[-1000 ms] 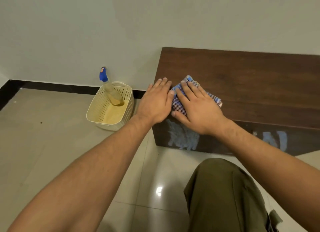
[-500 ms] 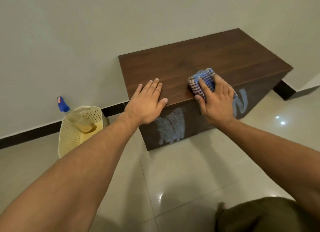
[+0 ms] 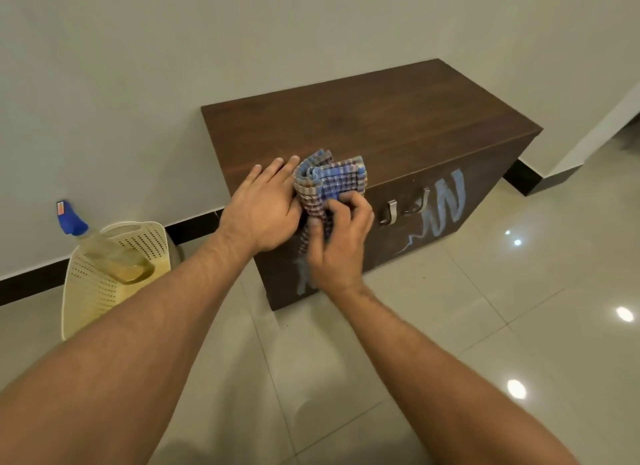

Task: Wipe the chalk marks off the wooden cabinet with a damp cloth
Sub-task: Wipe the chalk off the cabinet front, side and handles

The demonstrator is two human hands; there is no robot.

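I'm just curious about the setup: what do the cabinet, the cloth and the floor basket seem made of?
Cabinet: dark brown wood or wood-look laminate, matte, with visible grain. Cloth: soft woven fabric, blue-and-brown checked, bunched in folds. Basket: likely cream plastic, judging by its moulded rows of small holes.

A cream perforated plastic basket (image 3: 90, 293) stands on the floor (image 3: 485, 329) close to the wall (image 3: 138, 83), tilted in this view. A clear spray bottle (image 3: 116, 258) with yellowish liquid lies slanted in it, its blue trigger head (image 3: 71, 222) sticking out above the rim. The floor is glossy pale tile with bright light spots (image 3: 624, 314). A black skirting (image 3: 27, 288) runs along the foot of the plain pale wall.
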